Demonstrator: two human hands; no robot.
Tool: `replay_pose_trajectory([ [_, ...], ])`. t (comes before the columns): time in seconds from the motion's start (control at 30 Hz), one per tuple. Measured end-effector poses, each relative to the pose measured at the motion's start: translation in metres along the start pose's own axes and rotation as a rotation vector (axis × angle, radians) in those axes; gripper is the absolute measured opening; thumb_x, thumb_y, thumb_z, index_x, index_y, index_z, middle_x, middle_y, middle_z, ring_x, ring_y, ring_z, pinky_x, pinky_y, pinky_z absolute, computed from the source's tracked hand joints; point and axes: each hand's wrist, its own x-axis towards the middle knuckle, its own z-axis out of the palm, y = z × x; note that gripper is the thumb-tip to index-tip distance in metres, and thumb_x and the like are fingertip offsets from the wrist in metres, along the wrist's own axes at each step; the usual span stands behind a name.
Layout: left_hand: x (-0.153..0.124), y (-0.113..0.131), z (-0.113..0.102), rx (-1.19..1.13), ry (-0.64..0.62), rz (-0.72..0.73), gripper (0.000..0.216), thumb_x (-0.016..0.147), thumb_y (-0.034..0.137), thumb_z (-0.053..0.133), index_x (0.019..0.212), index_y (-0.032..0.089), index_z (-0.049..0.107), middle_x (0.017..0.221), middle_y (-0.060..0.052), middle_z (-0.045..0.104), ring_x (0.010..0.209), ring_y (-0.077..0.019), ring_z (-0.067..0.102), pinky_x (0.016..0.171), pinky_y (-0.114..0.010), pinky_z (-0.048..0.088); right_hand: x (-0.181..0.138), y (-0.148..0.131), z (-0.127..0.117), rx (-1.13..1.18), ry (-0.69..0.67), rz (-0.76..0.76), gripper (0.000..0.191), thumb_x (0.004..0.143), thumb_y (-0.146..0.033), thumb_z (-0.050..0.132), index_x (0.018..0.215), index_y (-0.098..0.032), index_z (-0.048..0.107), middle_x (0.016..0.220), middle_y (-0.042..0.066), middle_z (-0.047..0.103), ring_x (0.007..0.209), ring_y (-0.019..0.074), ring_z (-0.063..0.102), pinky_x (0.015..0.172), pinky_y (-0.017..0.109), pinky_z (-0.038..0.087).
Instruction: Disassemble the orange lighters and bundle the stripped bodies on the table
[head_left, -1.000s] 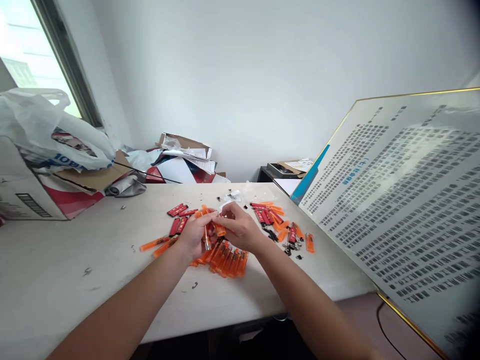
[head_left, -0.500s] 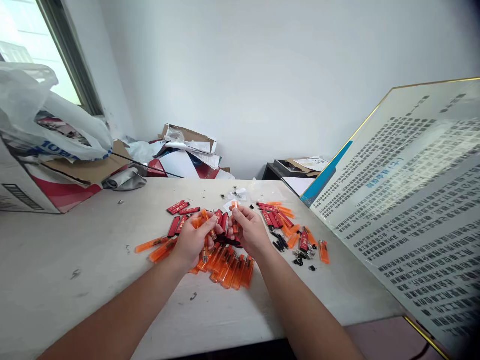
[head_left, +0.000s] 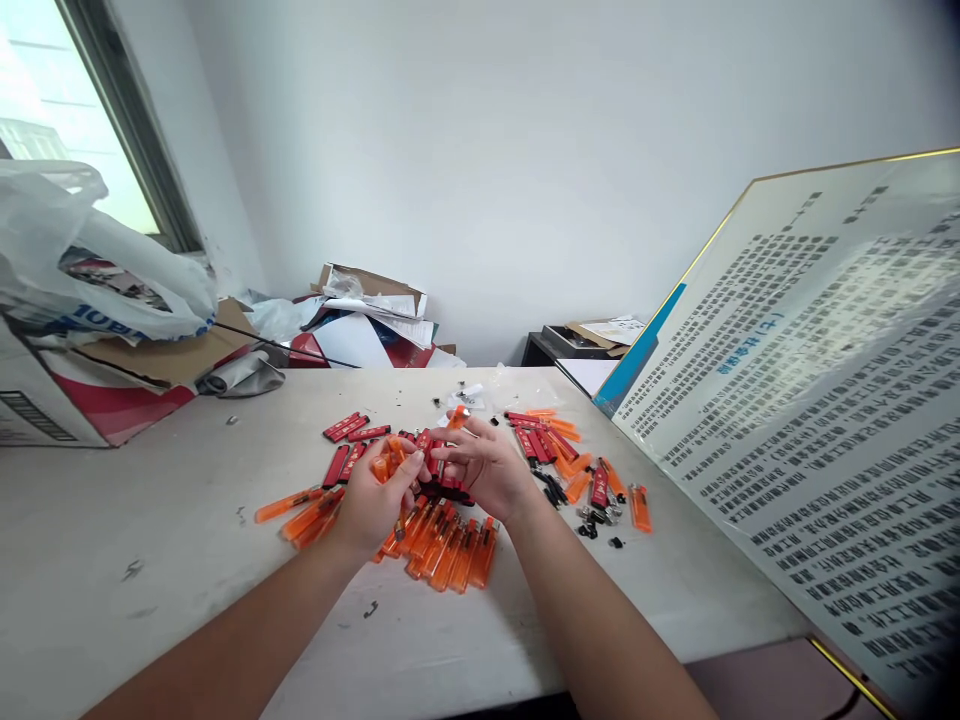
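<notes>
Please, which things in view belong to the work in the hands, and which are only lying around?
Probably belonging:
orange lighters, some in the left hand
red lighters
loose black parts

Probably just lying around:
white plastic bag
cardboard box
papers
printed board

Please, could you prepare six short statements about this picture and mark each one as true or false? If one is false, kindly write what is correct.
1. The left hand holds orange lighters. True.
2. A bag is at the right edge of the picture. False: the white plastic bag is at the left.
3. The large printed board is on the right side. True.
4. All lighters in view are red. False: there are red lighters and also many orange ones.
5. A fanned orange row lies nearer to the person than the red lighters. True.
6. The hands are wide apart. False: the left hand and the right hand are close together.
</notes>
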Motion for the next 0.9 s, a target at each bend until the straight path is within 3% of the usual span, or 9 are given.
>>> replay_pose_trajectory([
  [0.07,-0.001,0.000,0.000,0.012,0.004,0.009,0.033,0.080,0.045,0.067,0.091,0.019,0.052,0.070,0.001,0.064,0.042,-0.0077,0.049,0.043,-0.021,0.042,0.002,0.003,-0.001,-0.085,0.076,-0.045,0.030,0.067,-0.025,0.076,0.087,-0.016,0.056,0.069,0.003,0.068,0.054,0.0122,0.064,0.044,0.017,0.047],
  [0.17,-0.001,0.001,-0.001,0.027,0.004,0.023,0.032,0.080,0.045,0.067,0.090,0.019,0.051,0.071,0.001,0.064,0.042,-0.0076,0.049,0.044,-0.021,0.042,0.007,0.007,-0.004,-0.163,0.169,-0.107,0.035,0.069,-0.043,0.076,0.079,-0.017,0.055,0.043,-0.009,0.045,0.034,0.0052,0.041,0.034,0.015,0.031],
  [0.23,-0.002,0.001,-0.001,0.022,0.006,0.026,0.032,0.080,0.044,0.068,0.090,0.019,0.051,0.070,0.001,0.064,0.042,-0.0076,0.049,0.044,-0.021,0.042,0.010,0.008,-0.005,-0.195,0.220,-0.136,0.039,0.067,-0.048,0.077,0.081,-0.017,0.058,0.044,-0.010,0.041,0.036,0.0034,0.036,0.035,0.015,0.030],
  [0.33,-0.001,0.002,-0.001,0.003,0.011,0.020,0.032,0.079,0.044,0.068,0.090,0.019,0.051,0.071,0.002,0.064,0.041,-0.0078,0.049,0.043,-0.022,0.042,0.013,0.009,-0.006,-0.207,0.290,-0.191,0.043,0.060,-0.047,0.081,0.081,-0.015,0.061,0.064,-0.004,0.057,0.051,0.0044,0.050,0.049,0.018,0.046],
  [0.43,-0.001,0.003,0.000,0.011,0.016,0.023,0.031,0.080,0.044,0.068,0.089,0.019,0.051,0.070,0.002,0.064,0.042,-0.0080,0.049,0.044,-0.022,0.041,0.013,0.009,-0.006,-0.151,0.229,-0.195,0.043,0.059,-0.045,0.081,0.080,-0.016,0.058,0.075,-0.001,0.061,0.063,0.0083,0.058,0.060,0.023,0.052],
  [0.67,0.000,0.001,-0.001,0.020,0.015,0.029,0.029,0.081,0.043,0.067,0.088,0.020,0.052,0.073,0.001,0.064,0.043,-0.0079,0.050,0.044,-0.022,0.041,0.007,0.008,-0.002,-0.117,0.154,-0.059,0.039,0.074,-0.056,0.063,0.077,-0.023,0.043,0.044,-0.011,0.033,0.039,0.0088,0.036,0.040,0.022,0.037],
  [0.83,0.001,0.000,-0.001,0.001,0.024,0.034,0.030,0.079,0.043,0.068,0.089,0.019,0.052,0.071,0.001,0.064,0.042,-0.0076,0.049,0.043,-0.021,0.040,0.005,0.003,-0.002,-0.098,0.072,0.152,0.048,0.082,-0.068,0.043,0.068,-0.023,0.034,0.041,-0.011,0.021,0.035,0.0057,0.014,0.034,0.018,0.011],
  [0.9,0.001,0.000,-0.001,-0.001,0.028,0.033,0.030,0.079,0.043,0.068,0.089,0.020,0.052,0.070,0.001,0.064,0.042,-0.0077,0.049,0.043,-0.021,0.040,0.003,0.001,-0.001,-0.072,0.046,0.164,0.051,0.082,-0.071,0.042,0.068,-0.023,0.034,0.042,-0.011,0.021,0.035,0.0049,0.009,0.035,0.017,0.006],
])
